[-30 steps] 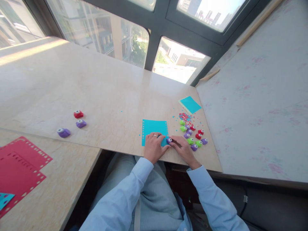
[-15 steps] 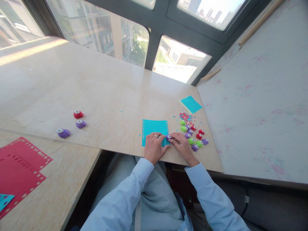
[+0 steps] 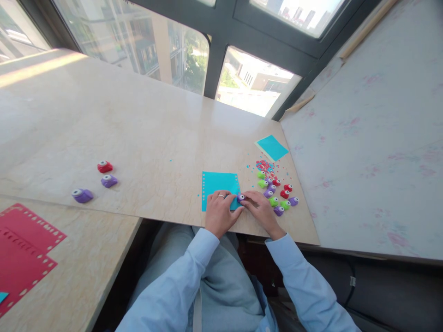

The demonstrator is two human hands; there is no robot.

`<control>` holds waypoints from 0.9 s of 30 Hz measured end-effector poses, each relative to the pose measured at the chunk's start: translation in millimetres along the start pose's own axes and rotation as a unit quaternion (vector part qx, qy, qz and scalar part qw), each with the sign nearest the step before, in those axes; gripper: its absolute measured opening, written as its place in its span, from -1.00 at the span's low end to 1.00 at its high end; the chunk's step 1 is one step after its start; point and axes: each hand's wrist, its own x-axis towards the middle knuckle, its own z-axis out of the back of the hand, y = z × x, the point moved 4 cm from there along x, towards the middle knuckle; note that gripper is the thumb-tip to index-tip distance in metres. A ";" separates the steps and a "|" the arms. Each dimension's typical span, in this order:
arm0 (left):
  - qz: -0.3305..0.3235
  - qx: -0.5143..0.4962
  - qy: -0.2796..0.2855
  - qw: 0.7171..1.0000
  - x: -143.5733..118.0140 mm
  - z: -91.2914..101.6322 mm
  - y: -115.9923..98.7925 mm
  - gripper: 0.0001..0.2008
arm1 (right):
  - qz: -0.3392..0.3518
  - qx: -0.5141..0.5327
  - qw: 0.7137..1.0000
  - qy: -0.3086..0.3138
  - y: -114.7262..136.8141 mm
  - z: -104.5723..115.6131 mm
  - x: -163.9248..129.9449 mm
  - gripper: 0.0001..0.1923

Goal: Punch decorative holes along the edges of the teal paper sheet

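My left hand [image 3: 218, 213] lies flat on the near right part of the teal paper sheet [image 3: 218, 184], fingers spread and pressing it to the table [image 3: 145, 138], ring showing on one finger; it grips nothing, it only pins. My right hand [image 3: 260, 210] is curled about the small purple punch [image 3: 241, 198], which sits on the sheet's right edge near the lower corner, my fingertips closed on its sides and back. Against the pictures from a moment ago the punch has crept a little way up that right edge, and my right hand has come in closer to the left, so that thumb and fingers of the two hands now nearly touch around the punch. I judge that I am seating the punch for one more hole along this side, since the top edge already carries a row of holes and the right edge shows a few. The left hand has scarcely stirred. Just right of my right hand lies the cluster of punches [image 3: 277, 196] in green, red and purple, with punched confetti [image 3: 266, 166] beyond them and a smaller teal sheet [image 3: 272, 147] farther off. Well apart on the left stand three more punches [image 3: 104, 177], and red punched sheets [image 3: 24, 251] lie on the nearer table
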 end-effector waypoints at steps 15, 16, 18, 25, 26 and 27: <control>0.012 -0.002 -0.005 1.000 0.7 1.2 -0.8 -0.81 | -0.233 0.129 0.960 0.087 -3.7 18.1 7.1 -0.63; 0.011 -0.002 -0.006 1.000 0.8 1.3 -0.8 -0.81 | -0.257 0.151 0.948 0.115 -2.4 18.4 8.8 -0.63; 0.011 -0.002 -0.006 1.000 0.8 1.1 -0.8 -0.80 | -0.294 0.175 0.926 0.159 0.3 19.0 13.1 -0.62; 0.015 -0.001 -0.004 1.000 1.2 0.4 -0.6 -0.75 | -0.353 0.144 0.894 0.236 -0.6 18.5 31.9 -0.62; 0.016 -0.001 -0.002 1.000 1.3 0.3 -0.7 -0.74 | -0.354 0.138 0.892 0.246 -0.8 18.2 33.9 -0.63; 0.016 0.000 -0.001 1.000 1.4 0.2 -0.7 -0.74 | -0.354 0.129 0.890 0.256 -0.7 17.9 35.6 -0.64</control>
